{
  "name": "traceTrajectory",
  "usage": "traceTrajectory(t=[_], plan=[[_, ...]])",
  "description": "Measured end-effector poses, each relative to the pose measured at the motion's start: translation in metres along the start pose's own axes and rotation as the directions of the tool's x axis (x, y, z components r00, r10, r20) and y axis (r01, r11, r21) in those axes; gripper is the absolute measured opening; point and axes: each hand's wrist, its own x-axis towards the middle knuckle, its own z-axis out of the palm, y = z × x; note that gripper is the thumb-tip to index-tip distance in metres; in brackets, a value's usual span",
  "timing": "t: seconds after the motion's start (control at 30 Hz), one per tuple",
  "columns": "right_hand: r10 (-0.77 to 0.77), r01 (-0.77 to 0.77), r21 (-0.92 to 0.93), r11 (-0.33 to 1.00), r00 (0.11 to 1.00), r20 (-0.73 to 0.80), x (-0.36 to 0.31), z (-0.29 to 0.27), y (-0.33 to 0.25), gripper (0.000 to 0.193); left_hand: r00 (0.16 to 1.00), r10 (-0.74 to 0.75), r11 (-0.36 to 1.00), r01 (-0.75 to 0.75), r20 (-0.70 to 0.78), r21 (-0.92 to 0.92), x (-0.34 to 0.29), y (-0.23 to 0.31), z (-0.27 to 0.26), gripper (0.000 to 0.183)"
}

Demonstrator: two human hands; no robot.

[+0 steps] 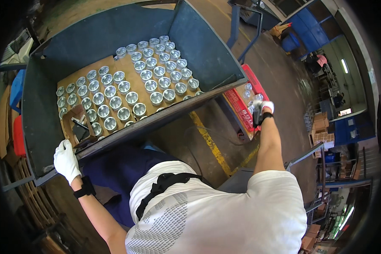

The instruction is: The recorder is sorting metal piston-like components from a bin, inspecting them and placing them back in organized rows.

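My left hand (66,161), in a white glove, grips the near rim of a large dark metal bin (190,98) at its left corner. My right hand (266,107), gloved too, reaches out over a red plastic crate (255,80) to the right of the bin. Its fingers look closed about a dark, blurred shape (257,114) that I cannot make out. Several shiny round metal cups, like pistons (247,94), lie in the crate. Rows of similar metal pistons (110,91) stand upright on brown cardboard (129,76) inside the bin.
An open cardboard box (74,120) with dark items sits in the bin's near left corner. Metal frame bars (258,34) stand beyond the crate. A yellow floor line (207,137) runs below the bin. Cardboard cartons (321,127) are stacked at the right.
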Motion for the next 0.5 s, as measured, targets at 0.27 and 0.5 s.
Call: traceTrajectory(t=[0.27,0.5], plan=[[-0.409,0.509,0.391,0.767,0.857,-0.315,0.018,-0.051,-0.182,0.038,0.979,0.078,0.994,-0.061,-0.188,0.094,-0.011,0.011,-0.014,0.032],[-0.828,0.672,0.705,0.229,0.516,-0.222,-0.164,-0.074,-0.427,0.043,0.932,0.134,0.989,-0.106,-0.337,0.098,-0.015,0.005,-0.010,0.024]])
